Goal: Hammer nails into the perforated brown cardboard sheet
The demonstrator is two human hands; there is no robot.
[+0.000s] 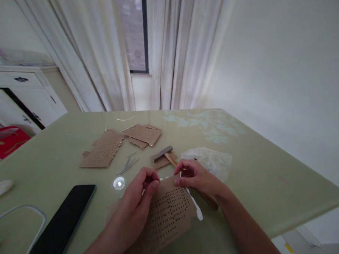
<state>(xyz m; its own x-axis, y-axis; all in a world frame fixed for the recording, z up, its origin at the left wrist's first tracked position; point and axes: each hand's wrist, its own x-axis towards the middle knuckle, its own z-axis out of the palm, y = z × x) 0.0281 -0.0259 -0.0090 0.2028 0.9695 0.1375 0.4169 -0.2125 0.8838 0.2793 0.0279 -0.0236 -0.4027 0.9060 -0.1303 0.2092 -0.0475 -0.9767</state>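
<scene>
A piece of brown cardboard (171, 214) with rows of small punched holes is held up between my two hands. Its right edge is torn and shows white. My left hand (140, 198) pinches the upper left edge between thumb and bent fingers. At the upper right corner, my right hand (196, 176) grips the same piece with thumb and forefinger. Just beyond lies a hammer (164, 153), its wooden handle passing beneath my right hand, its head resting on a small perforated cardboard piece (160, 163). Several thin metal needles (128, 166) lie to the left of the hammer.
Perforated cardboard pieces (105, 149) and a stack of cardboard (144, 134) lie farther back. A crumpled clear plastic bag (209, 161) is at the right. On the left are a black flat device (61, 223), a white cable (39, 211) and a shiny round disc (119, 183).
</scene>
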